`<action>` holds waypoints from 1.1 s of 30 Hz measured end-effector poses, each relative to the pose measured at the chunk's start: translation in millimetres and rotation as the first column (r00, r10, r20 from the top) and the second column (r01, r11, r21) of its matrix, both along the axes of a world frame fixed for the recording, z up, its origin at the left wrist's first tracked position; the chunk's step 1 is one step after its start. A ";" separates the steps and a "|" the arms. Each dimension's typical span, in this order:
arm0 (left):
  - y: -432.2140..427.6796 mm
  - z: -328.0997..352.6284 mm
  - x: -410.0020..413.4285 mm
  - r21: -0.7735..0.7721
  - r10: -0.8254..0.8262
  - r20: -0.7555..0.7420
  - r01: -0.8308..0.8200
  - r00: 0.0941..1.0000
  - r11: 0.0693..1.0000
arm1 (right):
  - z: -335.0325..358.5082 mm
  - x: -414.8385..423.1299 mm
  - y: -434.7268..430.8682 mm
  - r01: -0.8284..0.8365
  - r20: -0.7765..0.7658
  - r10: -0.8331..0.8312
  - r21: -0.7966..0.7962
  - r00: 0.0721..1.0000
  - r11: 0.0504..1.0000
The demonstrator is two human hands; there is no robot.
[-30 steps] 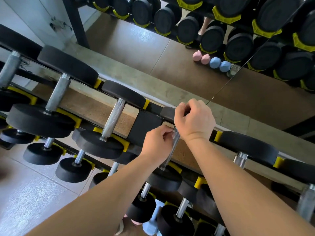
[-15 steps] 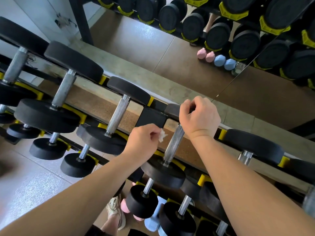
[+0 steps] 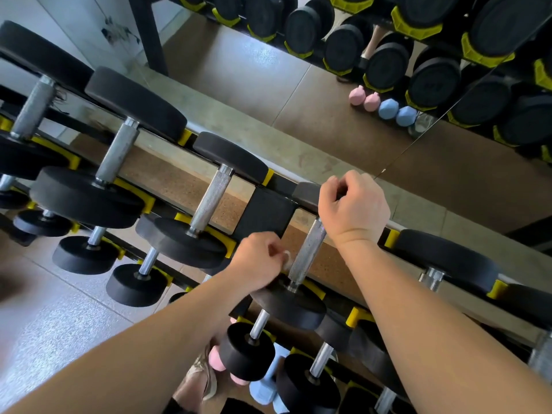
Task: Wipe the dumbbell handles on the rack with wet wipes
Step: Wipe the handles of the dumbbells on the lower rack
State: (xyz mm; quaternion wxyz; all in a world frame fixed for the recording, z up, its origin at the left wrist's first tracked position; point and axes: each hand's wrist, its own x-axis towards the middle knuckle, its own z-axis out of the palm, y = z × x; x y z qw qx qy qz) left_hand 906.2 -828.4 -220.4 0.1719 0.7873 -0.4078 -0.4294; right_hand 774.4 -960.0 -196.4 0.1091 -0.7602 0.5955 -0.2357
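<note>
The wet wipe (image 3: pixel 286 259) is bunched small in my left hand (image 3: pixel 257 261). Only a white scrap shows, pinched between my curled fingertips and lying just against the left side of the knurled steel handle (image 3: pixel 307 252), near its lower end. That handle belongs to the dumbbell (image 3: pixel 288 306) resting in the top row of the rack (image 3: pixel 264 212), its near black head right under my left knuckles. My right hand (image 3: pixel 354 206) sits at the far end of the same dumbbell, fingers curled tight over the edge of the far head, my wrist lying beside the upper part of the handle. Left of my left fingers, well apart, a neighbouring handle (image 3: pixel 213 198) lies parallel, its near head seated in a yellow cradle (image 3: pixel 222 240). Below my left wrist the lower rows hold a smaller black dumbbell (image 3: pixel 249 351), and further down sit a pink weight (image 3: pixel 216 360) and a blue weight (image 3: pixel 263 389) beside a shoe (image 3: pixel 198 380). Beyond my right fingers a mirror (image 3: pixel 298 94) reflects more black dumbbells
</note>
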 end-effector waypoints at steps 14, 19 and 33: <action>-14.7 7.3 -19.6 -0.094 0.191 -0.227 -0.217 0.955 0.972 | -2.0 -0.2 -0.7 0.007 -0.002 -0.007 0.000 1.000 1.000; -19.3 5.3 -11.6 -0.037 0.093 -0.159 -0.100 0.983 0.994 | -3.2 -0.8 -1.2 0.000 -0.009 0.000 -0.004 1.000 1.000; -24.1 27.7 -23.4 -0.076 -0.011 -0.181 -0.003 0.983 0.997 | -4.0 -1.1 -1.4 0.011 0.009 -0.011 -0.038 1.000 0.999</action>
